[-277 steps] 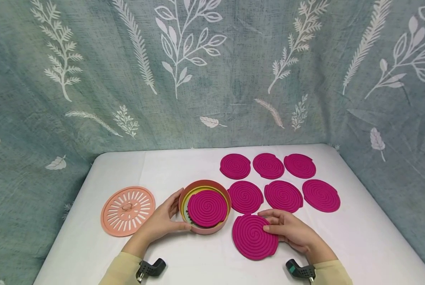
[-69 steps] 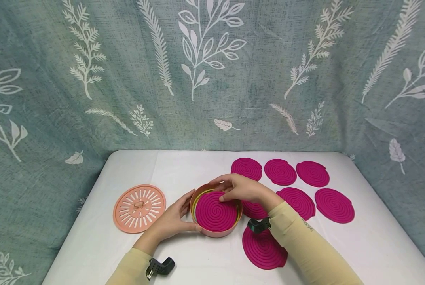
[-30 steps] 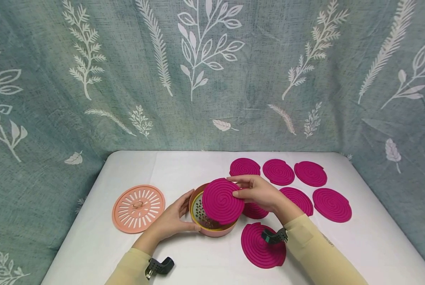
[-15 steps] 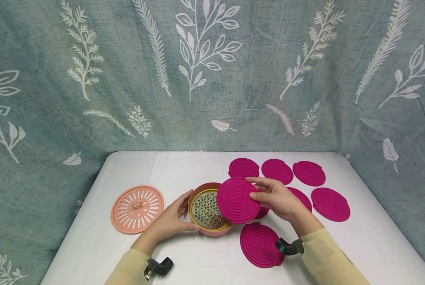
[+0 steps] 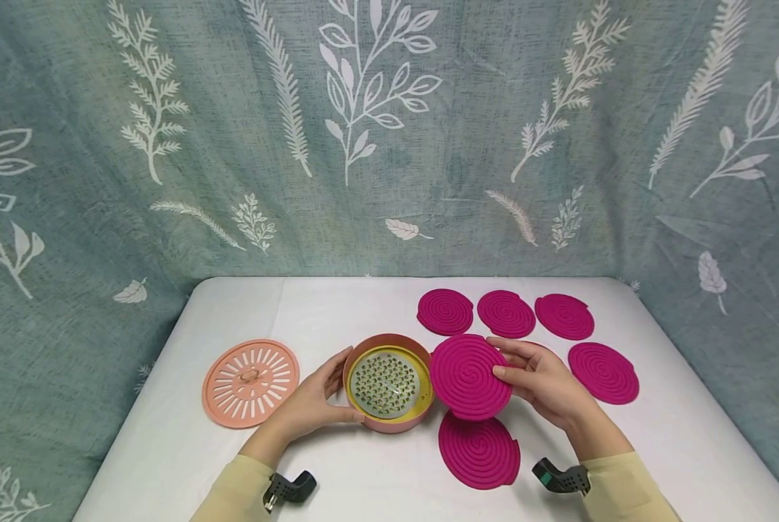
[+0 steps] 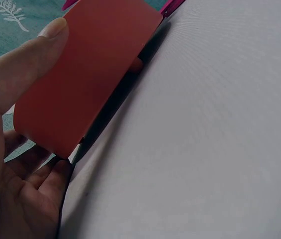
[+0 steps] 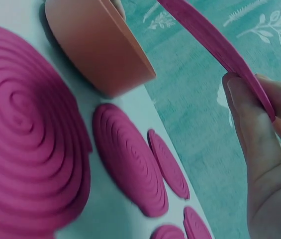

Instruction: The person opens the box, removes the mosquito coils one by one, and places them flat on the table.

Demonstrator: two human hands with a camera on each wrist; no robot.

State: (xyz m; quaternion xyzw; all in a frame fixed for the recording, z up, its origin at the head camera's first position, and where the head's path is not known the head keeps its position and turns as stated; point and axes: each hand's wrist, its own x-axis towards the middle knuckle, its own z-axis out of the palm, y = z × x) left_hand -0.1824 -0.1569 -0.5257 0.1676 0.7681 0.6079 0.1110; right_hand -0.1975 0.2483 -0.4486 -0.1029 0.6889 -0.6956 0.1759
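Observation:
My left hand (image 5: 316, 402) grips the left side of a round coral mosquito coil holder (image 5: 389, 426); inside it are a yellow inner rim and a grey metal plate (image 5: 385, 386) with many small raised holes. In the left wrist view the thumb (image 6: 26, 69) lies along the holder's outer wall (image 6: 85, 74). Between thumb and fingers my right hand (image 5: 542, 380) pinches the edge of a magenta mosquito coil (image 5: 471, 377), raised just right of the holder. The right wrist view shows this coil (image 7: 220, 50) edge-on above the table.
A peach slotted lid (image 5: 250, 395) with a small loop lies left of the holder. Another coil (image 5: 479, 455) lies in front, and several more, like the far-row coil (image 5: 507, 314), lie at the back right. A patterned curtain (image 5: 363, 145) hangs behind the white table (image 5: 350, 312).
Earlier the right hand held a coil in front, with another in the holder. It has since lifted a coil out and carried it right, uncovering the plate. The left hand stays.

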